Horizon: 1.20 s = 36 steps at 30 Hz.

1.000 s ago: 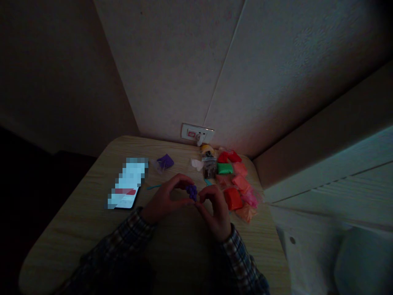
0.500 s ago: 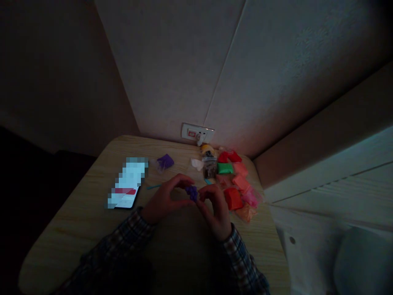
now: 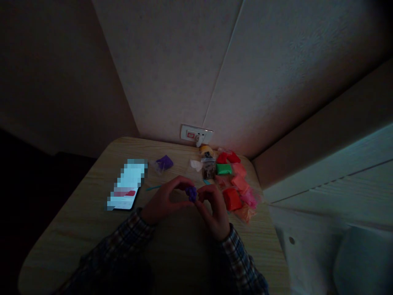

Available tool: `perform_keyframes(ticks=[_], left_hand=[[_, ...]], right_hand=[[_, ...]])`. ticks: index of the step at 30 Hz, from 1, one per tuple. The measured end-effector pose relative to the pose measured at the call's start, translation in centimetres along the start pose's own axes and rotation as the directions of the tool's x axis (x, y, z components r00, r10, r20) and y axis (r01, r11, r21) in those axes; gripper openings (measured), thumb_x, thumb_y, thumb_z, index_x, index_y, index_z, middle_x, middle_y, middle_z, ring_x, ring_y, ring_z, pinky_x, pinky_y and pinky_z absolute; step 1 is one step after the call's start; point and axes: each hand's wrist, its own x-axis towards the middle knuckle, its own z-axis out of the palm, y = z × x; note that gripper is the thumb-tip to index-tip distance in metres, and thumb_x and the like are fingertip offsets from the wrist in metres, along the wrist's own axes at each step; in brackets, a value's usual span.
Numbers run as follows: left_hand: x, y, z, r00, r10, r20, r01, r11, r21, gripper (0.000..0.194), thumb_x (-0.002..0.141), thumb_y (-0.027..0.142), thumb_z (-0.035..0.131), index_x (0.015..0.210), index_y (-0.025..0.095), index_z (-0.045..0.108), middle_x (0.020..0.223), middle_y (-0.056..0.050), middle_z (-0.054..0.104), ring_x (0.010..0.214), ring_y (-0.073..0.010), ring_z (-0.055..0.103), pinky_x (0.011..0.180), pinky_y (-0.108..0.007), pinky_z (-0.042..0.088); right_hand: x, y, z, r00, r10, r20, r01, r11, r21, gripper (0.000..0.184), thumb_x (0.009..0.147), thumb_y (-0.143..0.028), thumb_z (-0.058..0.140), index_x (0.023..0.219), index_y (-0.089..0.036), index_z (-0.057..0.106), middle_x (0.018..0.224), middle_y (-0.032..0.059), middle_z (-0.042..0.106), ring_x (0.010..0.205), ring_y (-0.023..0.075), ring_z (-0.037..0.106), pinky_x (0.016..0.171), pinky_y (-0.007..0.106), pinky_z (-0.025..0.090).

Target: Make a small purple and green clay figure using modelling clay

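A small, lumpy piece of purple modelling clay [image 3: 191, 193] is held up over the table between my two hands. My left hand [image 3: 164, 200] grips it from the left, thumb below and fingers above. From the right, my right hand [image 3: 213, 209] pinches at its edge with thumb and fingertips curled in. Just beyond the left hand lies a thin blue stick [image 3: 153, 188]. A purple clay pack [image 3: 165, 162] in clear wrap rests farther back. Close to the right hand sits a red clay pack [image 3: 232, 199].
On the wooden table [image 3: 76, 229], a lit phone [image 3: 127, 186] lies at left. Green [image 3: 224, 169], coral and pink packs crowd the right side, near a small dark bag [image 3: 209, 168] and a white piece [image 3: 195, 165]. A wall socket [image 3: 195, 134] with a plug is behind.
The purple clay has turned slightly between the fingers and looks rounder. Both hands keep nearly the same place; the camera view has shifted a little.
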Motion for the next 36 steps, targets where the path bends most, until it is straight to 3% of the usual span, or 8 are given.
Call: perform_keyframes(ticks=[8,12,17,21,27,36], left_hand=[[0.0,0.0,0.1,1.000,-0.010,-0.003,0.010,0.999,0.052,0.038,0.073,0.027,0.071,0.106,0.018,0.056,0.102,-0.005,0.064,0.095,-0.0198,0.060,0.087,-0.032,0.047],[-0.1,0.0,0.0,1.000,0.017,0.024,-0.020,0.984,0.176,0.035,0.075,0.025,0.068,0.106,0.018,0.055,0.101,-0.005,0.064,0.093,-0.0195,0.060,0.084,-0.031,0.047],[-0.3,-0.7,0.3,0.980,0.056,0.192,-0.140,0.879,0.456,0.033,0.074,0.021,0.065,0.106,0.019,0.055,0.103,-0.007,0.064,0.098,-0.0230,0.058,0.090,-0.037,0.043],[-0.3,-1.3,0.7,0.949,0.075,0.306,-0.239,0.804,0.545,0.033,0.074,0.020,0.065,0.106,0.018,0.055,0.104,-0.008,0.064,0.098,-0.0250,0.057,0.092,-0.040,0.041],[-0.2,-1.5,0.6,0.947,0.081,0.310,-0.262,0.753,0.604,0.029,0.076,0.021,0.063,0.104,0.017,0.056,0.104,-0.009,0.062,0.100,-0.0257,0.053,0.092,-0.041,0.041],[-0.1,-1.2,0.0,0.959,0.057,0.278,-0.237,0.699,0.675,0.036,0.073,0.022,0.068,0.107,0.017,0.056,0.120,-0.011,0.053,0.118,-0.0304,0.040,0.099,-0.046,0.035]], right_hand=[[0.1,0.0,-0.1,1.000,0.013,-0.007,-0.013,1.000,-0.022,0.014,0.086,-0.024,0.053,0.101,-0.021,0.054,0.086,0.0031,0.056,0.078,0.0166,0.056,0.067,0.029,0.049],[0.0,0.6,-0.3,0.992,0.098,-0.073,-0.100,0.994,-0.033,0.013,0.090,-0.027,0.048,0.100,-0.021,0.055,0.088,0.0043,0.058,0.077,0.0165,0.057,0.067,0.030,0.048],[0.1,1.3,-0.7,0.973,0.145,-0.177,-0.151,0.988,-0.020,0.015,0.091,-0.030,0.045,0.097,-0.020,0.055,0.080,0.0019,0.056,0.065,0.0135,0.053,0.060,0.028,0.046],[0.1,1.3,-0.8,0.970,0.165,-0.177,-0.168,0.986,0.001,0.015,0.091,-0.031,0.045,0.097,-0.020,0.055,0.080,0.0017,0.056,0.064,0.0131,0.053,0.059,0.027,0.045],[0.1,1.3,-0.7,0.973,0.166,-0.162,-0.171,0.985,-0.023,0.014,0.090,-0.030,0.046,0.095,-0.020,0.055,0.081,0.0017,0.056,0.064,0.0134,0.053,0.060,0.028,0.045],[0.0,1.5,-0.7,0.969,0.186,-0.163,-0.191,0.981,-0.018,0.014,0.090,-0.029,0.047,0.094,-0.020,0.056,0.082,0.0026,0.057,0.065,0.0136,0.053,0.060,0.027,0.045]])
